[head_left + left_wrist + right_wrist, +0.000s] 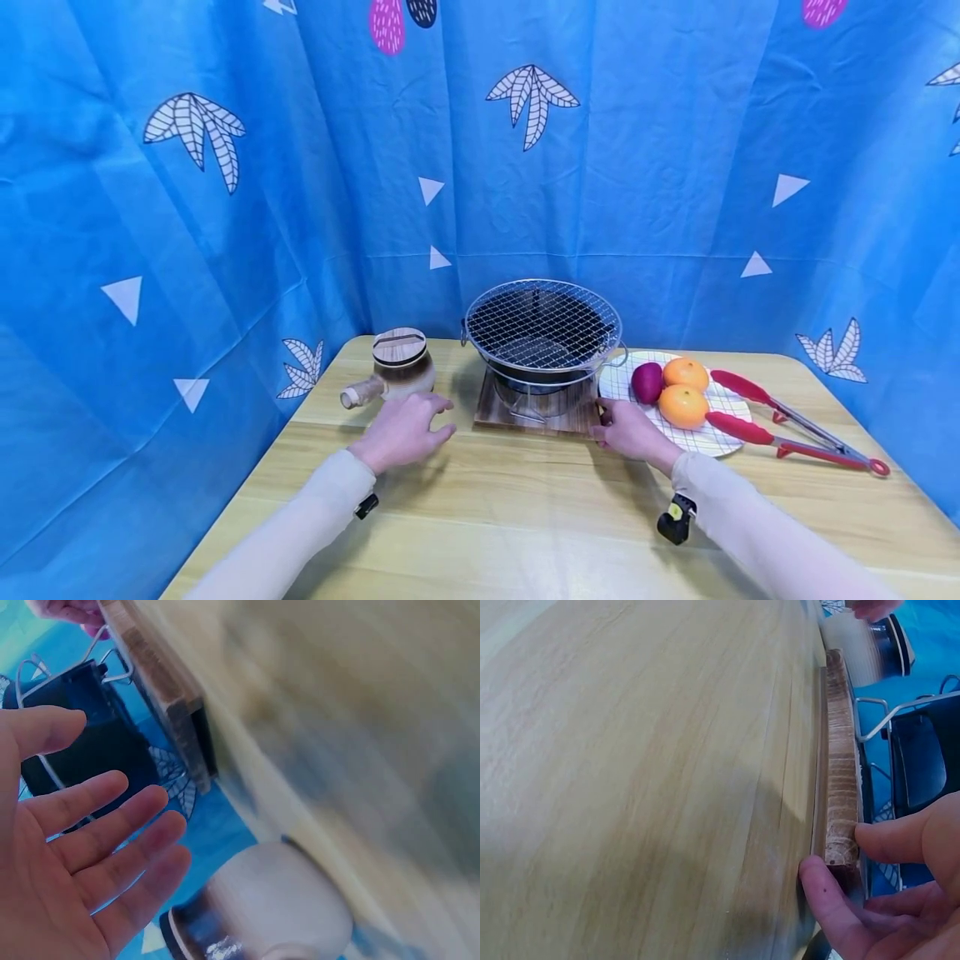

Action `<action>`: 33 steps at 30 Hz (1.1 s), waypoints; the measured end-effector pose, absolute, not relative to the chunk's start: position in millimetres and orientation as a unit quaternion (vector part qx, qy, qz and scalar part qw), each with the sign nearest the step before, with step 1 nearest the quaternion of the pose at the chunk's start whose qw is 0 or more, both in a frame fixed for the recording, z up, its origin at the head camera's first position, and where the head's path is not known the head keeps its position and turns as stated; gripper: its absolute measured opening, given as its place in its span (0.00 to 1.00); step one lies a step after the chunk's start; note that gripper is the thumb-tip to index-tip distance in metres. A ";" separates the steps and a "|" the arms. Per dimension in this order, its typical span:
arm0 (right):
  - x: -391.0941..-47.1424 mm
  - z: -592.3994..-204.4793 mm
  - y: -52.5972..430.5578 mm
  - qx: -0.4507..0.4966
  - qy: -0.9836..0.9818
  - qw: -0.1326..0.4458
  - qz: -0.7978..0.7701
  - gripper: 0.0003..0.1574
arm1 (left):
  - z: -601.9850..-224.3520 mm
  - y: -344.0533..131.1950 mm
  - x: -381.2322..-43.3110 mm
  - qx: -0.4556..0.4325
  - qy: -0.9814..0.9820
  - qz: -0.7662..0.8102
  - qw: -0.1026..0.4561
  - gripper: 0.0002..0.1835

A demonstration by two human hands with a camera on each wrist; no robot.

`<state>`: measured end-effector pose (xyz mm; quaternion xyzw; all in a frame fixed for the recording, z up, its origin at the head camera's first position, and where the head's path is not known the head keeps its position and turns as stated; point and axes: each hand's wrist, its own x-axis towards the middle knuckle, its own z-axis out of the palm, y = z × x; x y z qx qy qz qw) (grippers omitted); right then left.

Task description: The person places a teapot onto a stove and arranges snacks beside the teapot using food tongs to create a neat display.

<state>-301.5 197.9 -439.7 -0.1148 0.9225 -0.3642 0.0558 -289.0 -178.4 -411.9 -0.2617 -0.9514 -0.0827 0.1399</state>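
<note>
A round tabletop grill with a wire mesh (543, 321) on top stands on a square wooden board (495, 412). My right hand (633, 435) is at the board's right front corner. In the right wrist view the thumb rests on the board's upper edge and a finger lies along its lower edge, pinching the corner. To the left, my left hand (405, 429) hovers in front of a side-handled teapot (408, 377) with a wooden-looking lid. Its fingers are spread and slightly bent, holding nothing, apart from the board in the left wrist view.
Right of the grill lies a white checked plate (618, 379) bearing two oranges (684, 407) and a dark purple round fruit (647, 383). Red-tipped tongs (813, 447) lean over its right side. A blue patterned curtain (660, 208) hangs behind and beside the wooden table (495, 517).
</note>
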 end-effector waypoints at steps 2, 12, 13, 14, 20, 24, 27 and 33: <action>-301.0 -439.7 197.7 -0.114 0.923 0.055 -0.364 0.40 | -405.9 -181.4 -288.6 -0.256 -0.952 -0.081 0.147 0.19; -300.7 -442.2 198.5 -0.120 0.919 0.048 -0.373 0.38 | -378.5 -201.1 -290.4 -0.222 -0.960 -0.072 0.158 0.15; -301.1 -442.5 198.7 -0.119 0.919 0.049 -0.374 0.39 | -375.6 -203.2 -290.7 -0.220 -0.959 -0.075 0.160 0.15; -301.3 -442.5 198.7 -0.116 0.918 0.050 -0.377 0.39 | -373.1 -205.4 -291.4 -0.219 -0.959 -0.078 0.162 0.15; -302.8 -444.0 200.0 -0.116 0.921 0.044 -0.370 0.38 | -360.6 -221.5 -298.2 -0.206 -0.960 -0.099 0.165 0.14; -302.9 -445.4 199.8 -0.115 0.918 0.048 -0.376 0.39 | -354.0 -231.8 -301.6 -0.183 -0.965 -0.091 0.166 0.12; -303.7 -445.6 199.8 -0.112 0.915 0.051 -0.383 0.39 | -352.0 -239.1 -305.0 -0.168 -0.968 -0.087 0.166 0.13; -303.7 -443.4 200.0 -0.106 0.911 0.057 -0.395 0.41 | -352.3 -251.3 -314.0 -0.141 -0.973 -0.086 0.160 0.14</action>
